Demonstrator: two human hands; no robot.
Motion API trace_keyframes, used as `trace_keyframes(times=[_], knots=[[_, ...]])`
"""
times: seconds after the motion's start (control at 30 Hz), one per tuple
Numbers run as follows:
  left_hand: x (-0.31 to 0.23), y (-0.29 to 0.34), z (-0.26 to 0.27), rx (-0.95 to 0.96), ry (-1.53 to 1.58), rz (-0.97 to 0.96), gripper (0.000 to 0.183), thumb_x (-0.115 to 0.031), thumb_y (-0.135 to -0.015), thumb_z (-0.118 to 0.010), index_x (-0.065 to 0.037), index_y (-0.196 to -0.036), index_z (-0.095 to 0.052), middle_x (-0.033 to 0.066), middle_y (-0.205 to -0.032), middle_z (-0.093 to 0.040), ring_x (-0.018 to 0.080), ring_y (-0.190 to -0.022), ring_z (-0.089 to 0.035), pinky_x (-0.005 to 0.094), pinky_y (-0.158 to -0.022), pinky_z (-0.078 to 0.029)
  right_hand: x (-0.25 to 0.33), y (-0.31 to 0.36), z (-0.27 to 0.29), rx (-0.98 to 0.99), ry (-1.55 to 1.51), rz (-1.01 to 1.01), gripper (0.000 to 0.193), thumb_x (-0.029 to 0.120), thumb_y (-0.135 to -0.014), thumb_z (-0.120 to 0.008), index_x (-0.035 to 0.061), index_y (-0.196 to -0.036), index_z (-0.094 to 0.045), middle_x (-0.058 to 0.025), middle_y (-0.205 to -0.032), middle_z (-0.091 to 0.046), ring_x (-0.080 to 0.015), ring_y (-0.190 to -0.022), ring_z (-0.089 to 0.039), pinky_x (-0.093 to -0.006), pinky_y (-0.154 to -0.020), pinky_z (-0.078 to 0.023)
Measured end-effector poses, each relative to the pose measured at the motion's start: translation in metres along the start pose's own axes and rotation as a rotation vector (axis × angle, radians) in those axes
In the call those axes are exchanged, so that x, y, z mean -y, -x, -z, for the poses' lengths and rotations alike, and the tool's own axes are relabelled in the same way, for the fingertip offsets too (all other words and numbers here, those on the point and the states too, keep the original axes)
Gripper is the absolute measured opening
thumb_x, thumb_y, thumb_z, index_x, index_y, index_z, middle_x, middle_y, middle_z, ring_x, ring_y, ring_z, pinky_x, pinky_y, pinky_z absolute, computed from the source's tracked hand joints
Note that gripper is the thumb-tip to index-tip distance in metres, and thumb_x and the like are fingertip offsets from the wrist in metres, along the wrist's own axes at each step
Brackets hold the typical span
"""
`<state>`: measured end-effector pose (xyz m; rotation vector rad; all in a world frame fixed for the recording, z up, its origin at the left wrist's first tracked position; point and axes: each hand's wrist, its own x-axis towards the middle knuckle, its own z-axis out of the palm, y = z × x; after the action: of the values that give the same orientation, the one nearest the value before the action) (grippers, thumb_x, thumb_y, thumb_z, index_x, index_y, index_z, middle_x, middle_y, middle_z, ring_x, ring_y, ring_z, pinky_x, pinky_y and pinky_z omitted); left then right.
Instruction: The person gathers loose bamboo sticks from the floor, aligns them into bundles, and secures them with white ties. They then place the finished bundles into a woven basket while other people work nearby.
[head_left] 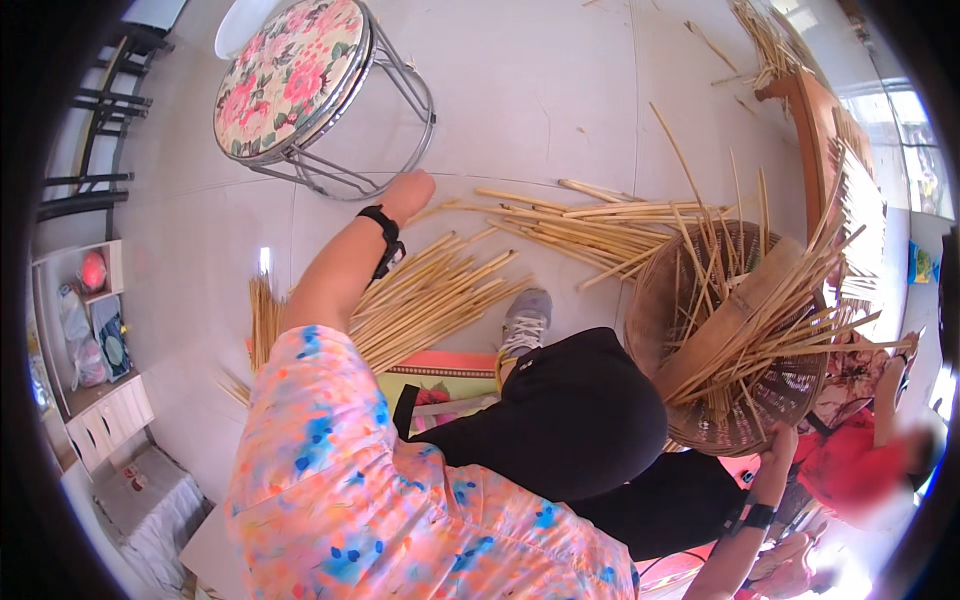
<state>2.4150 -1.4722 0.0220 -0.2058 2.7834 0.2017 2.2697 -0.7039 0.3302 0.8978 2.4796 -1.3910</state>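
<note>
My left hand (407, 197) is closed in a fist beside the round flower-patterned stool (295, 80). Its fingers are turned away, and a thin strip lies by it, so what it holds cannot be made out. Close to that hand, bundles of pale split bamboo sticks (440, 300) lie on the floor, with a second pile (570, 222) farther right. At the lower right, my right hand (780, 443) grips the rim of a round woven basket (655, 290). The basket is tilted beside my knee and contains many thin bamboo strips (800, 310) and a wide flat bamboo piece (735, 320).
A wooden bench-like piece (812, 130) stands at the far right, near more loose sticks (770, 45). Another person in red (850, 465) sits at the right. On the left are a low shelf cabinet (105, 410) and dark metal racks (100, 110). My shoe (527, 315) rests among the sticks.
</note>
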Motion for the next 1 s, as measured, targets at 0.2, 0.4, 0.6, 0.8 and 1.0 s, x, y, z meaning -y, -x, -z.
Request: trace_keyframes(times=[0.2,0.4,0.6,0.8,1.0], knots=[[0.019,-0.014,0.073,-0.06,0.399,0.16,0.012,-0.007,-0.073,-0.058,0.005,-0.074,-0.06,0.0225,-0.071,-0.062,0.0335,-0.067,-0.065,0.0418,-0.062,-0.052,-0.011,-0.009,0.007,0.052,-0.058,0.003,0.033,-0.003,-0.058,-0.047,0.0046,-0.09,-0.05,-0.0056,-0.082,-0.051,-0.0227,-0.07,-0.056,-0.0362,-0.062,-0.052],[-0.019,-0.073,0.142,-0.046,0.57,0.032,0.007,-0.005,-0.074,-0.06,-0.002,-0.081,-0.06,0.0134,-0.065,-0.064,0.0227,-0.062,-0.066,0.0335,-0.06,-0.053,-0.006,0.0,0.001,0.05,-0.013,0.024,0.036,-0.004,-0.059,-0.049,0.0019,-0.095,-0.054,-0.0026,-0.081,-0.054,-0.0165,-0.07,-0.054,-0.0272,-0.063,-0.044],[-0.059,-0.108,0.237,-0.436,1.332,-0.048,0.038,-0.012,-0.076,-0.068,-0.006,-0.111,-0.058,0.0152,-0.112,-0.06,0.017,-0.1,-0.06,0.0288,-0.081,-0.049,0.003,0.007,-0.001,0.085,0.02,0.063,0.04,-0.004,-0.06,-0.049,0.0013,-0.099,-0.054,-0.0034,-0.086,-0.056,-0.0168,-0.075,-0.054,-0.0265,-0.067,-0.044],[0.019,-0.094,0.114,-0.083,0.171,-0.018,0.025,-0.006,-0.078,-0.055,-0.006,-0.101,-0.061,0.0202,-0.096,-0.063,0.0352,-0.093,-0.061,0.0435,-0.078,-0.05,-0.008,-0.006,0.015,0.101,0.009,0.061,0.046,-0.004,-0.06,-0.047,0.0003,-0.106,-0.054,-0.0035,-0.092,-0.057,-0.0183,-0.085,-0.054,-0.0258,-0.075,-0.042],[-0.003,-0.003,0.008,0.108,0.055,0.025,0.017,-0.012,-0.085,-0.048,-0.006,-0.094,-0.062,0.018,-0.09,-0.064,0.0364,-0.087,-0.062,0.0473,-0.071,-0.05,-0.001,0.008,0.011,0.084,-0.012,0.056,0.039,-0.002,-0.061,-0.045,0.0007,-0.099,-0.053,-0.0015,-0.086,-0.052,-0.0159,-0.075,-0.05,-0.0263,-0.066,-0.041]])
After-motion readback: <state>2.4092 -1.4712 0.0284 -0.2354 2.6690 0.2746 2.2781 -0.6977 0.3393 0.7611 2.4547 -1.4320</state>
